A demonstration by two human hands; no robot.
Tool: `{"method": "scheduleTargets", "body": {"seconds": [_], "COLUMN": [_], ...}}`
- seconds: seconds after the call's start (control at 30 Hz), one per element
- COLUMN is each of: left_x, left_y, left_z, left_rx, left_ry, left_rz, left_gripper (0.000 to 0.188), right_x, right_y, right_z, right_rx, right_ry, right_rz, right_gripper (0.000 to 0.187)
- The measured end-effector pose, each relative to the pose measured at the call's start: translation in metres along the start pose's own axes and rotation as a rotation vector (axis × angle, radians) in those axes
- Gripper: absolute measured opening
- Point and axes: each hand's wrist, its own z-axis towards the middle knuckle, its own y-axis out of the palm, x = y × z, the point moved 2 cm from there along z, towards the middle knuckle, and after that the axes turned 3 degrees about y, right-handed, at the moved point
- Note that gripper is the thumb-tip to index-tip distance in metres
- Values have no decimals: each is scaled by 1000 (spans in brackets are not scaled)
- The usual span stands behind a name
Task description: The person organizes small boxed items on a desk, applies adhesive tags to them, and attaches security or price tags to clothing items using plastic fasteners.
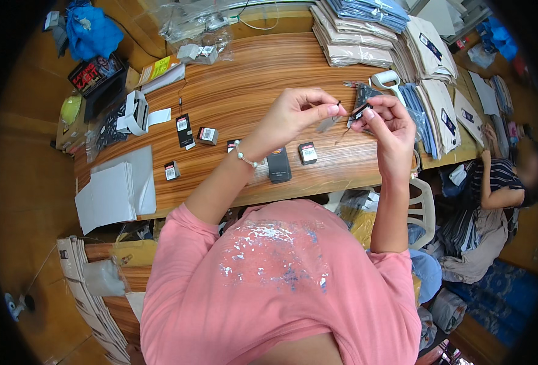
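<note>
Hands, L (298,114): thumb + forefinger pinching thin dk cord (340,104), approx. mid-depth over bench (244,70), twd R end. Beaded bracelet (246,156) on wrist.
Hands, R (392,126): thumb + fingertips pinching sm. blk tag (360,112), just R of L hand, above bench. Whether cord joins tag: can't tell.

Bench, wood-grain, w/ foll. items:
- Tag stack, dk (278,166), 1 pc., nr near edge, approx. mid-length.
- Labelled stack (307,153), 1 pc., wht label up, just R of dk stack.
- Long blk tag (183,126), 1 pc., flat, wht label, twd L end.
- Grey block (207,135), 1 pc., wht label, just beside long tag.
- Sm. block (171,171), 1 pc., wht label, nr near edge, L part.
- Wht papers (106,196), 1 pile, near L corner, partly on clear plastic sheet (144,173).
- Wht carton (137,113), 1 pc., nr L edge.
- Wht tape dispenser (387,79), 1 pc., nr R end, beyond R hand.
- Dk packet (366,93), 1 pc., partly hidden behind R hand.
- Folded clothes (354,53), bagged, several piles, far R corner.

Off bench: wht chair (426,210), nr near R corner; co-worker (500,182), far right.
</note>
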Motion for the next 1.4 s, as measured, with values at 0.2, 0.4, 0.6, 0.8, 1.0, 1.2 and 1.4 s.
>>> {"method": "scheduleTargets", "body": {"seconds": [0.2, 0.4, 0.6, 0.8, 1.0, 1.2, 1.4], "left_x": [5, 10, 10, 8, 6, 12, 14], "left_y": [-3, 1, 4, 5, 8, 12, 12], "left_z": [7, 6, 6, 7, 6, 4, 3], "left_rx": [12, -57, -86, -53, -14, 8, -27], "left_ry": [32, -27, 3, 15, 50, 119, 59], "left_rz": [-37, -32, -3, -22, 19, 198, 251], "left_gripper": [17, 17, 15, 17, 16, 16, 14], "right_x": [-10, -20, -19, -18, -21, -16, -13], "right_y": [5, 7, 5, 5, 5, 3, -2], "right_z": [-3, 2, 4, 3, 3, 3, 4], "right_rx": [-2, 36, 40, 32, 45, 41, 38], "right_ry": [-56, -162, -120, -117, -136, -120, -61], "right_rz": [-86, -171, -131, -131, -151, -145, -106], "right_gripper": [22, 18, 18, 17, 16, 14, 13]}}
